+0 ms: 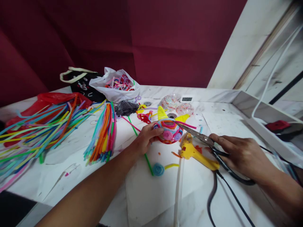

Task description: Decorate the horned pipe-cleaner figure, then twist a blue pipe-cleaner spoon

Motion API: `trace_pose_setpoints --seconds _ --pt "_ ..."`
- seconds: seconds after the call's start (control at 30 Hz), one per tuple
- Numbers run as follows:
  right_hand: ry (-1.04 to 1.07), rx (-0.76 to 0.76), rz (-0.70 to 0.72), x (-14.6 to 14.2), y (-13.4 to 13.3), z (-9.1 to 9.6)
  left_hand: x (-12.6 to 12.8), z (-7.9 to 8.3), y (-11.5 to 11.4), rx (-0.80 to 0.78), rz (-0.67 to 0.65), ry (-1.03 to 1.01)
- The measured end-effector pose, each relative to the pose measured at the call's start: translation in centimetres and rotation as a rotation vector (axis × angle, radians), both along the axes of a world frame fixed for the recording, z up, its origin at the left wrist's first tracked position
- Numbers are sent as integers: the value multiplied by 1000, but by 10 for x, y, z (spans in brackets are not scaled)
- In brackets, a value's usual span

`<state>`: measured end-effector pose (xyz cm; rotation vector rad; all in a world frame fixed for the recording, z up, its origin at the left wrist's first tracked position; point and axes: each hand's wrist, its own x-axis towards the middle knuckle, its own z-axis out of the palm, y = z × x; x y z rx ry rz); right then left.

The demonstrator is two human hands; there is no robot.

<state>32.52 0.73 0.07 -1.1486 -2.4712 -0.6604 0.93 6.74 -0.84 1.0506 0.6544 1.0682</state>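
My left hand [149,135] is closed around the left side of a round, multicoloured pipe-cleaner craft [169,128] with yellow ear-like points at its top. My right hand [241,151] grips a pair of scissors [201,136] with black handles; the blade tips reach the upper right of the craft. Whether the blades touch it I cannot tell. Just below the blades lies a yellow hot glue gun [197,154] with a glue stick beneath its nozzle side. Nearer me rests a blue coiled pipe cleaner [158,169] with green and yellow pieces beside it.
Loose pipe cleaners [47,129] spread over the left side, beside a sorted bundle [103,135]. Behind stand a black bag [82,84] and a white plastic bag [113,93] of pieces. A small digital display [186,99] sits at the back. Cables [233,194] run at right.
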Motion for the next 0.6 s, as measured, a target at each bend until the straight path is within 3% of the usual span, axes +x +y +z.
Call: trace_pose_setpoints --seconds 0.23,0.6 --pt "77 -54 -27 -4 1 -3 -1 3 1 21 -11 -8" --pt "276 -363 -126 -17 -2 5 -1 4 2 47 8 -62"
